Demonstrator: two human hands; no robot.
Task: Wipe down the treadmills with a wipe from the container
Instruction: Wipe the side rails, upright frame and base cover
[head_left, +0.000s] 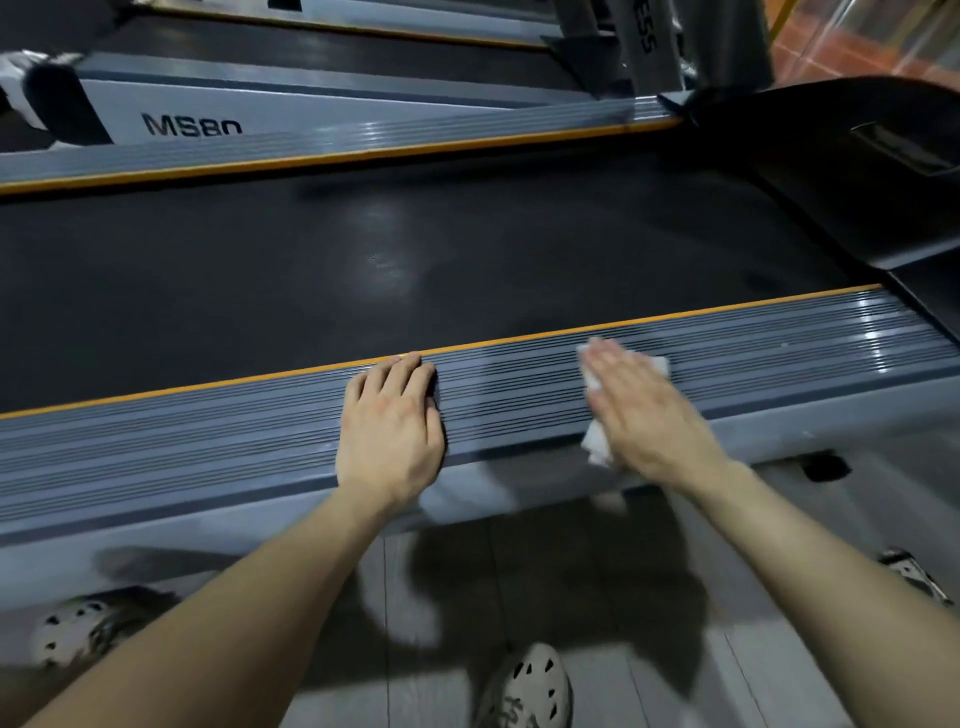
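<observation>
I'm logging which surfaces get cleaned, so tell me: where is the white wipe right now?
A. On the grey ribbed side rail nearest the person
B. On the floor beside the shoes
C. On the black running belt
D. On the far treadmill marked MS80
A: the right hand presses the white wipe flat on the grey ribbed side rail, short of the black running belt.

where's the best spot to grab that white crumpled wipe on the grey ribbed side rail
Probably pinch the bunched end of the white crumpled wipe at the near edge of the grey ribbed side rail, coming from the near side; the rest lies flat under the right hand.
</observation>
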